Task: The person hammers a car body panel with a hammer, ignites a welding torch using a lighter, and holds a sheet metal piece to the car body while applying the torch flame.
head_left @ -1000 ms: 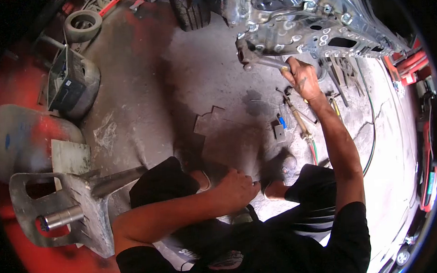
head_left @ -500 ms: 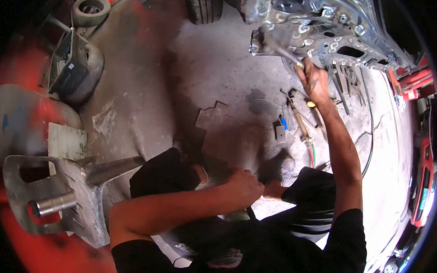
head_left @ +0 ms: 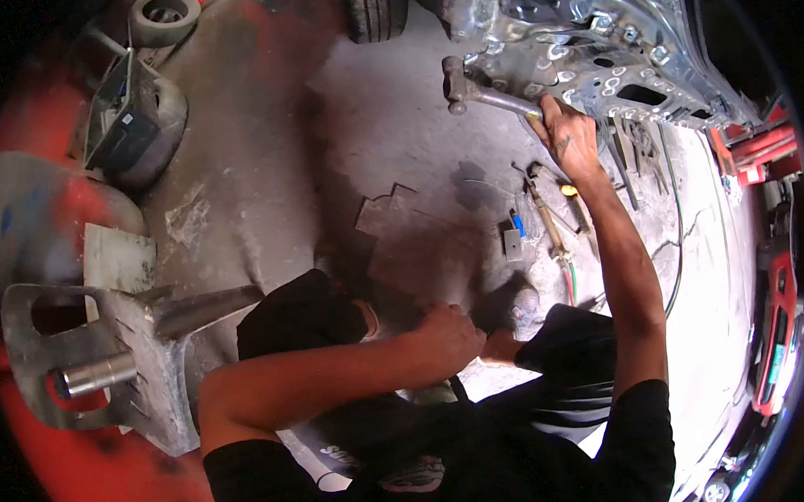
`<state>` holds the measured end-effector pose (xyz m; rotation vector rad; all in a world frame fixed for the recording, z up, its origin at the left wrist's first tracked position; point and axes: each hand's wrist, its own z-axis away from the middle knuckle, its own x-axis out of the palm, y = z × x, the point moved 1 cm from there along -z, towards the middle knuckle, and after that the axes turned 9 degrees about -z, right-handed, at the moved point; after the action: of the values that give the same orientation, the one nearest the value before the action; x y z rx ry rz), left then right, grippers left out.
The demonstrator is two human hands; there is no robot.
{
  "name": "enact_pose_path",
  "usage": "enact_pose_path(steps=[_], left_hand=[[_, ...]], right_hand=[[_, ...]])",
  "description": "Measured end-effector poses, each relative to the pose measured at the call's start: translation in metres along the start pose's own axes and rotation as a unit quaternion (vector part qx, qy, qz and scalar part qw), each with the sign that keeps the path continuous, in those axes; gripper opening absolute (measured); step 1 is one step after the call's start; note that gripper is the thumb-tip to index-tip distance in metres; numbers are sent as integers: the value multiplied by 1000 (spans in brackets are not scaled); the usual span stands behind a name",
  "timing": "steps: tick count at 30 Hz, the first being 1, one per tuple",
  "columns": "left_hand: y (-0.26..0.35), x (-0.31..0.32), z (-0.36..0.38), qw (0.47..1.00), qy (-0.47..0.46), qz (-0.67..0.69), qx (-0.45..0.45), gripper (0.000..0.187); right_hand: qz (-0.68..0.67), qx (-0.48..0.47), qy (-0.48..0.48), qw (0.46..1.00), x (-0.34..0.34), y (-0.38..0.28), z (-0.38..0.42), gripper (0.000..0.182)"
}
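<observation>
A ball-peen hammer [head_left: 501, 100] is gripped by its handle in my right hand [head_left: 572, 141], the arm stretched forward. Its head points left and overlaps the lower left edge of a bare metal car body section [head_left: 582, 75]. Bent across my lap, my left arm ends in my left hand [head_left: 449, 336], whose fingers are curled closed; what they hold, if anything, is hidden.
On the floor to the right lie a torch with hoses [head_left: 552, 224], a blue lighter-like item [head_left: 518, 223], a small metal plate [head_left: 512, 245] and several long tools. At left stand a grey plastic seat [head_left: 144, 348], a black bin [head_left: 123, 128] and a tape roll [head_left: 165, 20].
The hammer head, blurred against the metal section before, has swung left and now shows sharply. My right hand has shifted slightly left; my left hand stays closed in my lap.
</observation>
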<state>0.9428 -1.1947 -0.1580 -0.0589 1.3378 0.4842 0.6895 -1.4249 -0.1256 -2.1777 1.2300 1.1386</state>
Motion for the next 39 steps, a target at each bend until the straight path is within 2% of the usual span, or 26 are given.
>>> enact_pose_path(steps=[1,4,8,12,14,15,16,19,21,23,25,26,27,30,32,33,36,39], left_hand=[[0,-1,0,1000,-4,2,-1,23],[0,-8,0,1000,-15,4,-6,23],[1,-7,1,1000,-13,6,5,23],[0,-2,-2,1000,-18,15,-5,23],[-3,-2,-2,1000,-15,5,-11,24],[-4,-3,-2,1000,-13,-1,-14,24],[-7,-4,-3,999,-34,3,-14,26],[-13,-7,-5,996,-89,18,-11,31],[-16,-13,-3,995,-99,25,-14,36],[-12,-18,0,990,-136,24,-33,39],[-6,-9,0,986,-159,8,-52,46],[-3,-2,1,987,-152,19,-52,43],[-2,2,1,987,-148,26,-50,40],[-8,3,-4,988,-147,3,-43,41],[-12,13,-4,991,-124,-1,-45,44],[-17,42,-3,988,-154,20,-26,57],[-28,55,0,990,-117,67,-43,59],[-36,33,-18,989,-137,7,-51,57]], right_hand=[[12,41,-18,999,3,4,3,28],[-11,81,15,997,2,11,5,28],[-48,38,-27,998,-3,8,17,27],[-198,179,-81,960,10,-20,35,29],[-281,274,-111,913,23,-44,55,29],[-264,215,-76,937,37,-54,72,30],[-379,291,-95,873,46,-71,81,29],[-492,341,-148,787,105,-99,127,35],[-586,419,-182,669,111,-116,127,38],[-686,508,-187,486,112,-126,120,34],[-775,470,-77,416,133,-123,109,34],[-811,448,-21,374,142,-121,103,34],[-790,481,-17,378,151,-118,96,31],[-683,559,-44,468,188,-88,95,26],[-688,484,-4,541,204,-77,91,24],[-686,444,22,576,208,-69,81,23],[-603,401,65,686,196,-46,33,31],[-590,362,67,718,199,-29,8,33]])
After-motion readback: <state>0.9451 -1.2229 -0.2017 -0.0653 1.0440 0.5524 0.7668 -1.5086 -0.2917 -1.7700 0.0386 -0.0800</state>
